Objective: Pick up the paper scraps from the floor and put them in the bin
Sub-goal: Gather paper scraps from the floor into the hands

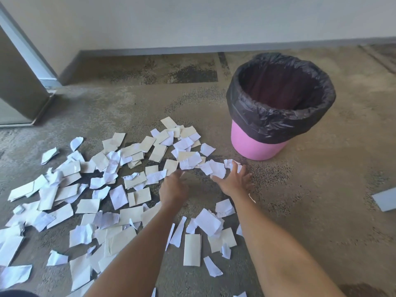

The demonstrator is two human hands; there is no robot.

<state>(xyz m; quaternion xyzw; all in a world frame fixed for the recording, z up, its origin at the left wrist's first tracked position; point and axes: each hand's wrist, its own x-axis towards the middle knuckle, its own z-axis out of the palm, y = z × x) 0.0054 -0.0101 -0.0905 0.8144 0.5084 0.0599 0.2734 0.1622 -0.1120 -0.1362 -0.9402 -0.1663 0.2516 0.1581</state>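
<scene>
We are reaching both hands over paper scraps (132, 168) on floor (310, 200); right hand (234, 180) spread open, fingertips touching white scrap; left hand (173, 187) loosely open, gripping nothing; bin (257, 144) standing just beyond.

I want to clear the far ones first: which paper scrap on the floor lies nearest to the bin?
The small white scrap just left of the pink bin's base. It lies alone at the pile's right edge; the others are farther left or nearer the person.
</scene>
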